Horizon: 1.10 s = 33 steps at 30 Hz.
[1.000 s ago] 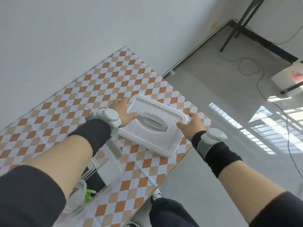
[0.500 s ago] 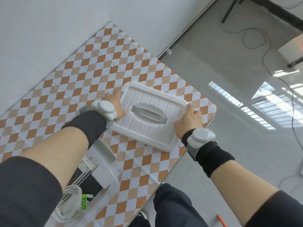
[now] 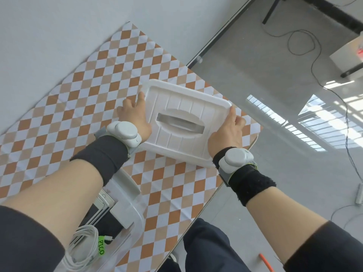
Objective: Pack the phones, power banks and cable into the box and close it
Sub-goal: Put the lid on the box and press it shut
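Observation:
A white ribbed box lid [image 3: 182, 107] with a recessed handle sits near the table's right edge. My left hand [image 3: 133, 116] grips its left edge and my right hand [image 3: 227, 130] grips its right edge. The clear plastic box [image 3: 129, 209] stands open at the lower left, partly hidden under my left forearm. Inside it I see stacked phones [image 3: 104, 201], a white power bank [image 3: 119, 214], a dark device and a coiled white cable [image 3: 84, 244] with a green tag.
The table wears an orange and white checkered cloth [image 3: 78, 99], with a white wall behind it. Its right edge drops to a grey floor with black cables [image 3: 314, 61] and a table leg. My legs show below the table edge.
Both hands have closed on the lid's two short edges. The view has shifted, so the lid and the box appear higher and nearer.

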Available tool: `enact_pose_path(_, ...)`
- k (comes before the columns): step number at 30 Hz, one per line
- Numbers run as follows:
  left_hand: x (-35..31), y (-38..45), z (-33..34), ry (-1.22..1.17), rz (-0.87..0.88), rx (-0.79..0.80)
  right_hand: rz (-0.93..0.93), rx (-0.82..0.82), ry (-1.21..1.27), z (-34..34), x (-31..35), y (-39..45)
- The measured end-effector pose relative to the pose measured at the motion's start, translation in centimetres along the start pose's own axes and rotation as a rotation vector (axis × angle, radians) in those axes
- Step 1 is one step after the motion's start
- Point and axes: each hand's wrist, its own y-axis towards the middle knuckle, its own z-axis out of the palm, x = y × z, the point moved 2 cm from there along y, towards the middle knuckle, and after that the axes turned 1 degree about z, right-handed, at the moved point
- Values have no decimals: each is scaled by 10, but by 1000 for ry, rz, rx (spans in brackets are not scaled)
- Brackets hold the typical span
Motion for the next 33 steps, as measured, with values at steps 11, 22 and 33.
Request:
enact_pose_path(11,34,-54,-66,-214,2,-364,-266,-13,44,-23,75,-28)
enact_pose_path(22,153,-195,-105,-320,-314,-621,-693,112,-181,17,190,-124)
enact_pose_path(33,235,-332,-31,-475,-556,-500,-984,387,-497,67,203,-226)
